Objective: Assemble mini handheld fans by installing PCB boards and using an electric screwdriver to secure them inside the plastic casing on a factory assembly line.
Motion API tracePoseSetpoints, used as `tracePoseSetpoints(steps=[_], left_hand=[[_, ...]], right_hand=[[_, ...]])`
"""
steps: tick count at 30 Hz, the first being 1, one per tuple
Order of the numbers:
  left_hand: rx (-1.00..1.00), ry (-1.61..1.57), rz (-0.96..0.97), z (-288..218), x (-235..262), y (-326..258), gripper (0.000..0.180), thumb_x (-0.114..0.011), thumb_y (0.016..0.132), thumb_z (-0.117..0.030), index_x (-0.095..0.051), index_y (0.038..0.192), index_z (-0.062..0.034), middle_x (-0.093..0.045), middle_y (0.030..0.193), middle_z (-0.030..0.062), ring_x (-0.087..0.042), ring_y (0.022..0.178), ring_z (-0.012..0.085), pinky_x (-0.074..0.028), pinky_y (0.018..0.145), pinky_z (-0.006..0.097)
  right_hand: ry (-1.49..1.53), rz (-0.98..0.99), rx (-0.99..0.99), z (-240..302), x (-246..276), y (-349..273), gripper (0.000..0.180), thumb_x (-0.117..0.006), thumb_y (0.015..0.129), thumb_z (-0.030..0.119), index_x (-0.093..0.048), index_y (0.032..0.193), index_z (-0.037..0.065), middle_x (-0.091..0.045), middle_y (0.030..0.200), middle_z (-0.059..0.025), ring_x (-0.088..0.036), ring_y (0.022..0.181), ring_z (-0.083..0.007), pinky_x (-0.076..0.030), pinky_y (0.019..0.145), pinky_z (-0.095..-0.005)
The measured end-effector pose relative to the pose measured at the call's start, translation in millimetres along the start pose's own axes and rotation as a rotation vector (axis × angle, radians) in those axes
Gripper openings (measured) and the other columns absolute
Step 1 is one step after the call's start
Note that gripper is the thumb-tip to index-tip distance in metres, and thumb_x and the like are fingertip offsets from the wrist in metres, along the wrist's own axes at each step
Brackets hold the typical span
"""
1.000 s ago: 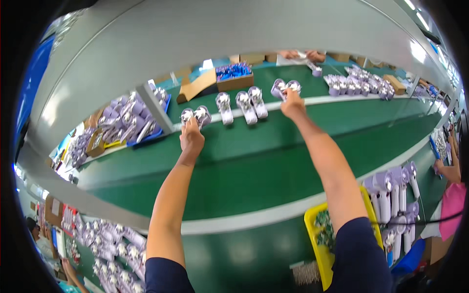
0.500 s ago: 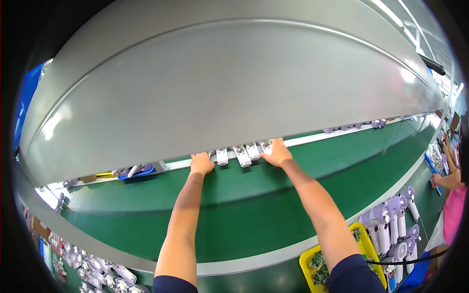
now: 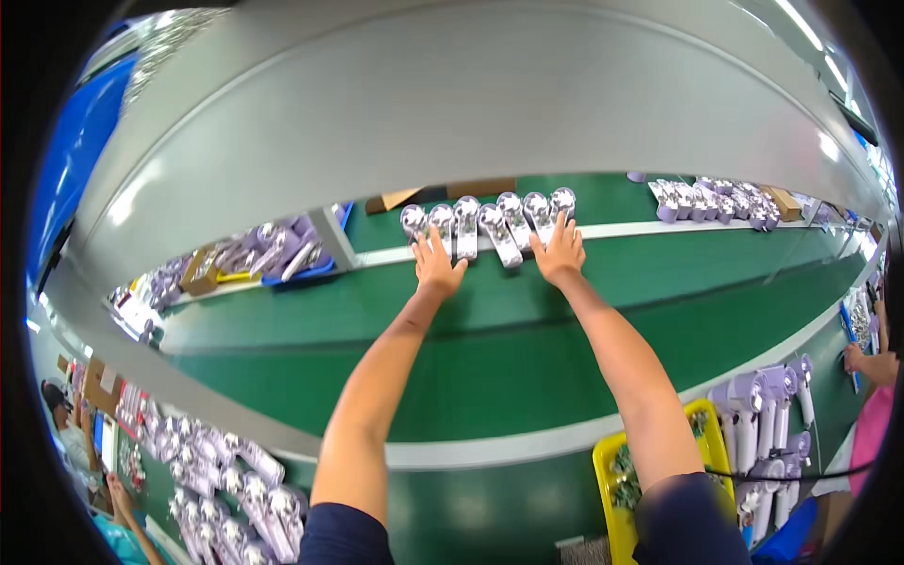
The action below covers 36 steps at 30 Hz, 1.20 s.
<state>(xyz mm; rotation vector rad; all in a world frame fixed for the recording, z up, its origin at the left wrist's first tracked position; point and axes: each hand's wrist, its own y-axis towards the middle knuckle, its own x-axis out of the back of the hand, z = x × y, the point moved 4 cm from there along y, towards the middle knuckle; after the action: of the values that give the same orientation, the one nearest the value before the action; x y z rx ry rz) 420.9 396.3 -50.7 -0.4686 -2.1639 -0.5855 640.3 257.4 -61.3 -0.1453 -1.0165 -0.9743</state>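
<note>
A row of several lilac-and-white appliance housings [image 3: 467, 226], each with a round head and a straight handle like a small hair dryer, lies across the pale rail beyond the green belt [image 3: 490, 311]. My left hand [image 3: 437, 268] is at the row's left end, fingers stretched over the handles there. At the right end my right hand [image 3: 562, 254] lies with fingers extended along the last handles. Both hands are open and appear to touch the housings without gripping them. One housing [image 3: 499, 235] between the hands sits tilted and nearer to me than its neighbours.
A grey metal hood [image 3: 452, 113] overhangs the far side. More housings fill a blue tray [image 3: 301, 275] at left, the far right surface, and the near left [image 3: 226, 499]. A yellow bin [image 3: 607, 471] of green circuit boards stands near right, beside purple-headed dryer-like units [image 3: 753, 405]. Other people work at both sides.
The view has shifted, showing more beneath the hood. The housings' round heads have come into sight. My hands have opened from a curled posture, fingers now stretched over the row.
</note>
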Motion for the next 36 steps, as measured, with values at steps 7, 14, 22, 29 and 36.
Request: tracePoseSetpoints(steps=[7, 14, 22, 29, 36], left_hand=[[-0.393, -0.196, 0.151, -27, 98, -183, 0.059, -0.061, 0.094, -0.035, -0.046, 0.138, 0.0015, -0.051, 0.138, 0.0248, -0.046, 0.131, 0.0394, -0.036, 0.110, 0.047], [-0.096, -0.137, 0.000, -6, 309, -460, 0.038, -0.059, 0.098, -0.020, -0.054, 0.130, 0.0000, -0.059, 0.129, 0.0182, -0.056, 0.123, 0.0308, -0.041, 0.105, 0.038], [0.173, 0.294, -0.088, 52, 280, -658, 0.065, -0.060, 0.095, -0.031, -0.038, 0.145, 0.0040, -0.034, 0.151, 0.0274, -0.029, 0.141, 0.0474, -0.022, 0.116, 0.054], [0.054, 0.064, -0.071, 42, 226, -624, 0.061, -0.060, 0.091, -0.012, -0.035, 0.144, 0.0052, -0.030, 0.152, 0.0306, -0.028, 0.142, 0.0483, -0.025, 0.116, 0.055], [-0.018, 0.119, -0.526, 80, 258, -507, 0.060, -0.062, 0.093, -0.024, -0.039, 0.143, 0.0015, -0.033, 0.147, 0.0331, -0.031, 0.137, 0.0509, -0.026, 0.114, 0.055]], right_hand=[[0.374, -0.242, 0.274, 58, 12, -105, 0.062, -0.054, 0.098, 0.038, -0.040, 0.138, -0.006, -0.049, 0.132, -0.0328, -0.047, 0.123, -0.0465, -0.037, 0.106, -0.0520], [0.681, 0.599, 0.694, 204, 130, -378, 0.061, -0.063, 0.093, 0.031, -0.041, 0.141, -0.001, -0.039, 0.146, -0.0247, -0.036, 0.139, -0.0382, -0.029, 0.116, -0.0450], [0.615, 0.879, 0.839, 218, 122, -565, 0.064, -0.064, 0.093, 0.033, -0.040, 0.145, 0.004, -0.035, 0.150, -0.0233, -0.037, 0.136, -0.0423, -0.033, 0.113, -0.0486], [0.458, 0.626, 0.865, 229, 109, -580, 0.057, -0.062, 0.091, 0.025, -0.044, 0.141, 0.003, -0.039, 0.147, -0.0214, -0.045, 0.129, -0.0424, -0.039, 0.106, -0.0490], [0.491, 0.425, 0.699, 224, 71, -510, 0.047, -0.062, 0.092, 0.016, -0.047, 0.134, 0.001, -0.041, 0.143, -0.0220, -0.051, 0.121, -0.0423, -0.044, 0.102, -0.0462]])
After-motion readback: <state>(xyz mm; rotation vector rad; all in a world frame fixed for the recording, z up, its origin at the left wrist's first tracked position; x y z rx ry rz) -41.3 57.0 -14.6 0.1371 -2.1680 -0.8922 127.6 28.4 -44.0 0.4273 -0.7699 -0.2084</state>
